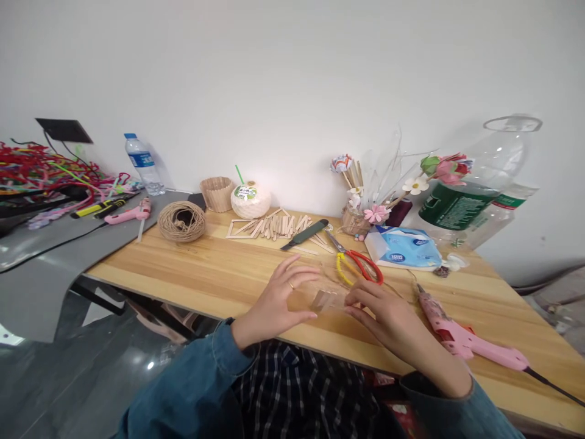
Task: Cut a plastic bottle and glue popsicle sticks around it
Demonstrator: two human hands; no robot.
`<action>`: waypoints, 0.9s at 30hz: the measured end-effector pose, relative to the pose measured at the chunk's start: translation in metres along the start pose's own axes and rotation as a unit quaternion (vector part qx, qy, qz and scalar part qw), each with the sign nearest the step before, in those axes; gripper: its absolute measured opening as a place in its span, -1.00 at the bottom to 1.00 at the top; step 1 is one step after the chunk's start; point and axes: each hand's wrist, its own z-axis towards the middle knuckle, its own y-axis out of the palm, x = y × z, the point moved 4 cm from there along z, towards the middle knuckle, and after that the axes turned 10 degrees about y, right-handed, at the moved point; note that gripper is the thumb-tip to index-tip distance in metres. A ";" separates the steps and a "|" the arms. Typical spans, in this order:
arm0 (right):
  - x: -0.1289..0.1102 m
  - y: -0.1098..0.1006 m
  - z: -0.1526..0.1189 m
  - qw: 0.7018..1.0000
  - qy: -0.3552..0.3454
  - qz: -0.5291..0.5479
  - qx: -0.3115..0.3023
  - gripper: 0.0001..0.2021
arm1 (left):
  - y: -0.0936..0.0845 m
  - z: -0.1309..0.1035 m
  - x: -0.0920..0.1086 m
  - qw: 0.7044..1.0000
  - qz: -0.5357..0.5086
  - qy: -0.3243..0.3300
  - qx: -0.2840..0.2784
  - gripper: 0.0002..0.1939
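Observation:
Near the front edge of the table, my right hand [381,311] pinches a small clear plastic piece [328,300] by its right side. My left hand [278,299] is held open to the left of that piece, fingers and thumb apart. It wears a ring, and I cannot tell whether its fingertips touch the plastic. Just beyond my right hand lie scissors [365,265] with one red and one yellow handle. To the right of it a pink glue gun [457,338] rests on the wooden table [219,274].
Toward the back are a twine roll [183,221], wooden sticks [278,225], a utility knife [307,234], a coconut [251,200], and a flower vase [355,219]. A tissue pack [406,247] and a large bottle [457,204] stand right. Another glue gun [130,211] lies left.

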 end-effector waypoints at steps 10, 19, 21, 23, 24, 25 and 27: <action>-0.017 -0.014 0.002 0.979 -0.073 -0.121 0.148 -0.67 | 0.001 0.026 0.010 0.966 0.169 0.063 -0.183 -0.59; -0.028 0.002 0.028 0.990 -0.026 -0.135 -0.014 -0.93 | 0.012 0.052 0.009 0.926 0.203 0.142 -0.286 -0.94; -0.030 0.002 0.030 0.990 -0.017 -0.136 -0.028 -0.98 | 0.016 0.053 0.007 0.916 0.218 0.137 -0.306 -0.87; -0.032 0.001 0.032 0.990 -0.014 -0.136 -0.037 -0.92 | 0.019 0.054 0.006 0.912 0.227 0.128 -0.317 -0.83; -0.033 0.002 0.033 0.990 -0.015 -0.136 -0.043 -0.89 | 0.019 0.054 0.005 0.911 0.230 0.126 -0.319 -0.82; -0.033 0.002 0.034 0.990 -0.019 -0.134 -0.049 -0.87 | 0.020 0.054 0.005 0.911 0.230 0.124 -0.319 -0.82; -0.034 0.004 0.035 0.989 -0.028 -0.131 -0.061 -0.84 | 0.020 0.053 0.004 0.912 0.227 0.123 -0.319 -0.80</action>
